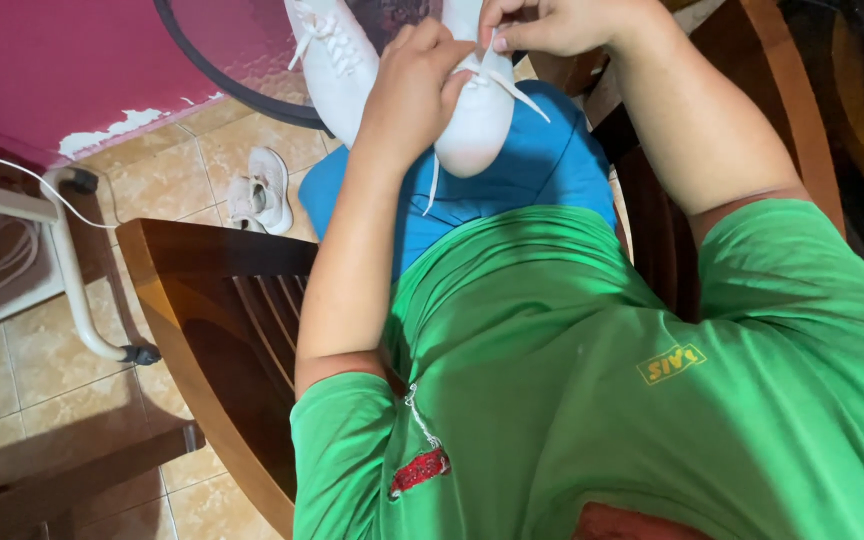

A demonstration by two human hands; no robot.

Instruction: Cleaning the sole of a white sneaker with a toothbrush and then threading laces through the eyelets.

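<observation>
L hand [414,85] grips white sneaker [477,110] resting on my lap, toe toward me; R hand [552,22] fingers pinched on its white lace [512,88]; 2nd white sneaker [332,60] just beside, on glass table [222,45]

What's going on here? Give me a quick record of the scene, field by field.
Left hand: left hand grips the white shoe on the lap
Right hand: right hand pinches the white lace of that shoe
Second shoe: another white shoe lies on the glass table
Floor: small white shoe on the tiles
Seat: wooden chair
Clothing: green shirt, blue shorts
</observation>
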